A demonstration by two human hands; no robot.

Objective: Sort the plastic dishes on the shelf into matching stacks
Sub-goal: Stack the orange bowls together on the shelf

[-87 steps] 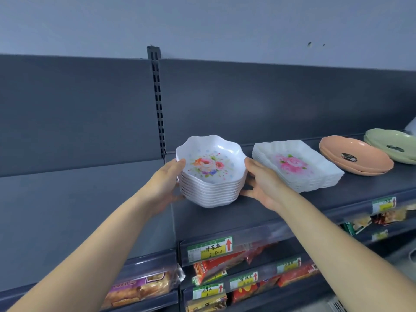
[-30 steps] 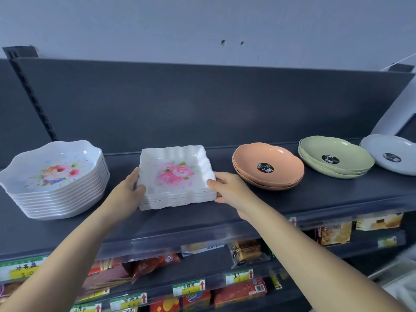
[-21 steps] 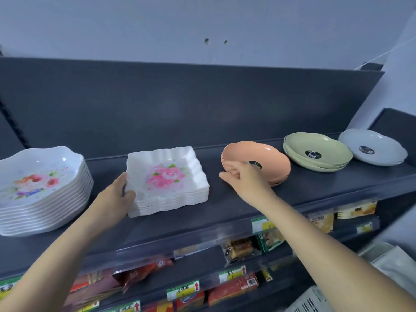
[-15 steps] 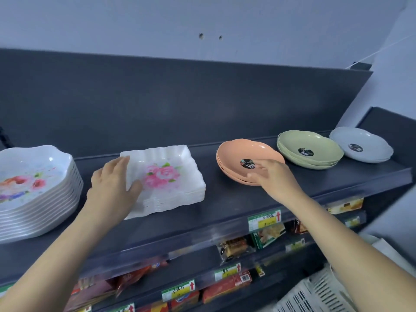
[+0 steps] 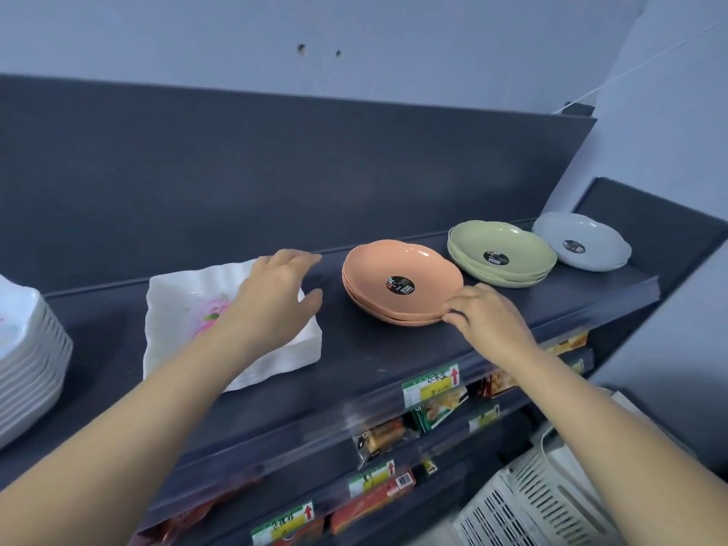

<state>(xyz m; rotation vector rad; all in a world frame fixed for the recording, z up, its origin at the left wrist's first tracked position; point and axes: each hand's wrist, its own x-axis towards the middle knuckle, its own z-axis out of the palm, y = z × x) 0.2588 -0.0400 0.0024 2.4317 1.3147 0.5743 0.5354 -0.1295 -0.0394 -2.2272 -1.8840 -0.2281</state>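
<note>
Five stacks stand on the dark shelf (image 5: 374, 360): scalloped white floral bowls (image 5: 23, 348) at far left, square white floral dishes (image 5: 177, 321), orange dishes (image 5: 402, 285), green dishes (image 5: 500, 250) and pale grey dishes (image 5: 579, 242) at far right. My left hand (image 5: 275, 297) hovers over the right part of the square stack, fingers spread and pointing toward the orange dishes, holding nothing. My right hand (image 5: 484, 313) grips the front right rim of the orange stack, thumb on top and fingertips curled at its edge.
A dark back panel rises behind the shelf. Lower shelves hold snack packets (image 5: 378, 435) behind price tags (image 5: 429, 384). A white slatted plastic basket (image 5: 532, 502) sits at the bottom right. A pale wall closes the right end.
My left hand left the square stack's left edge and passed over it toward the orange dishes. My right hand shifted from the orange stack's top to its front right rim. The view moved right.
</note>
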